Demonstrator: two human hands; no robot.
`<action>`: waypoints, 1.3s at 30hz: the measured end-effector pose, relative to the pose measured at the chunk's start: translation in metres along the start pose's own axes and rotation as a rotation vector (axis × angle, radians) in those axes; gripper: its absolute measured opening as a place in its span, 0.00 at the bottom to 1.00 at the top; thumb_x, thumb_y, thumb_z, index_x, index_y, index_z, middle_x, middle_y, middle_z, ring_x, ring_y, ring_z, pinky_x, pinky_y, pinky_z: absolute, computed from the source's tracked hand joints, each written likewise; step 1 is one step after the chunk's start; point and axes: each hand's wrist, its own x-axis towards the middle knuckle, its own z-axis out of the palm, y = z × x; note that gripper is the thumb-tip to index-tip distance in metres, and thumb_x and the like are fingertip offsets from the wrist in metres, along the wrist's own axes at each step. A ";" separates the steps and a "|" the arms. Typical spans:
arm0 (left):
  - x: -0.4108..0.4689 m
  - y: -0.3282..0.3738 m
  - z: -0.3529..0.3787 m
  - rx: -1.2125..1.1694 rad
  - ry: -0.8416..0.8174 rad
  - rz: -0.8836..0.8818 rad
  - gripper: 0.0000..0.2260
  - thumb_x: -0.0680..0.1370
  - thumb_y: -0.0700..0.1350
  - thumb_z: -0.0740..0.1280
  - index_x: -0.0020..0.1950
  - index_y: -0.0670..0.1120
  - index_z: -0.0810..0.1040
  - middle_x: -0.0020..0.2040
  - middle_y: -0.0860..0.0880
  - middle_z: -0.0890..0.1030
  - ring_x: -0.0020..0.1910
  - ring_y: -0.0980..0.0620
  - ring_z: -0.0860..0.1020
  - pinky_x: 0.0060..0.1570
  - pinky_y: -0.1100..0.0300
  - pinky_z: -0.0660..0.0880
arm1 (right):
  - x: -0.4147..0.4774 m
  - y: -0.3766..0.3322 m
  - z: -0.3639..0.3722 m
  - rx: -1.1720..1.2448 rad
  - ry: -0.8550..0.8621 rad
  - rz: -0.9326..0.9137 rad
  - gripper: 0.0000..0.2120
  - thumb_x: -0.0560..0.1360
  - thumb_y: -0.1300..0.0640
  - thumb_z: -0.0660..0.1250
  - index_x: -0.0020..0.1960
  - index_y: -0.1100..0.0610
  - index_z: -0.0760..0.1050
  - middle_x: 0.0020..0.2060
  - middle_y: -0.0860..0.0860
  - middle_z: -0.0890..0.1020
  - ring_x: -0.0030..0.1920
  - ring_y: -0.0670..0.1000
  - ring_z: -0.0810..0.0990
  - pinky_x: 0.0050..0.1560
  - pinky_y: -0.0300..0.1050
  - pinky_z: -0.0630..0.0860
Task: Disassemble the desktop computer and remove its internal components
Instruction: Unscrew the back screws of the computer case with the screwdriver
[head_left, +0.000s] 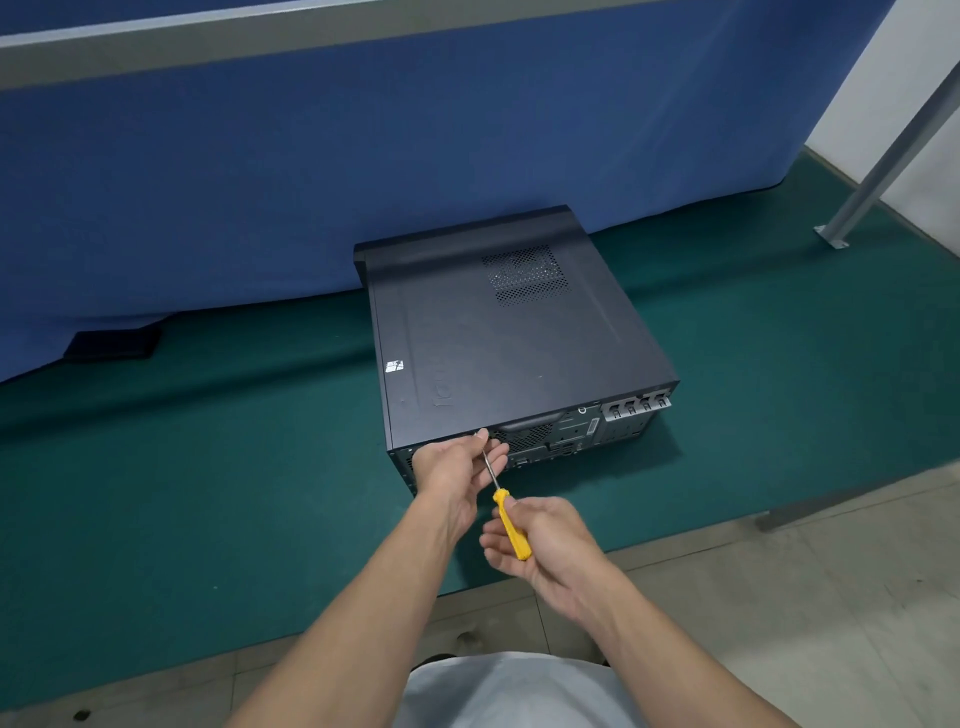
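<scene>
On a green mat (208, 493), before a blue partition (363, 182), the desktop computer (509, 343) is laid flat — long axis pointed away, rear nearest. The screwdriver (511, 527) is gripped by the right hand (550, 551), pinched by the left hand (457, 467).

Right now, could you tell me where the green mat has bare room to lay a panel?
Left of the computer case the green mat lies bare to the black block by the blue partition; right of it, bare to the metal post. Crowded at the case's near end, where left hand and right hand hold the screwdriver.
</scene>
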 end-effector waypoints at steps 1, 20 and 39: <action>0.001 -0.001 0.001 0.002 0.018 0.006 0.03 0.77 0.33 0.68 0.46 0.32 0.77 0.41 0.35 0.83 0.40 0.42 0.85 0.37 0.57 0.82 | 0.000 0.000 0.002 -0.023 0.031 -0.026 0.08 0.79 0.64 0.64 0.54 0.68 0.73 0.36 0.59 0.79 0.32 0.52 0.81 0.31 0.43 0.79; -0.001 -0.006 0.000 0.558 0.113 0.398 0.06 0.79 0.40 0.68 0.48 0.38 0.83 0.36 0.46 0.84 0.39 0.49 0.84 0.47 0.51 0.81 | 0.013 -0.024 -0.039 -0.766 0.392 -0.333 0.14 0.72 0.52 0.71 0.35 0.54 0.68 0.29 0.48 0.73 0.31 0.49 0.71 0.33 0.44 0.66; -0.008 0.002 0.112 1.281 -0.338 1.266 0.06 0.79 0.39 0.67 0.47 0.38 0.82 0.37 0.44 0.83 0.34 0.43 0.80 0.37 0.48 0.77 | 0.031 -0.147 -0.093 -0.537 0.285 -0.529 0.05 0.71 0.57 0.74 0.37 0.52 0.82 0.30 0.45 0.82 0.26 0.40 0.74 0.32 0.40 0.69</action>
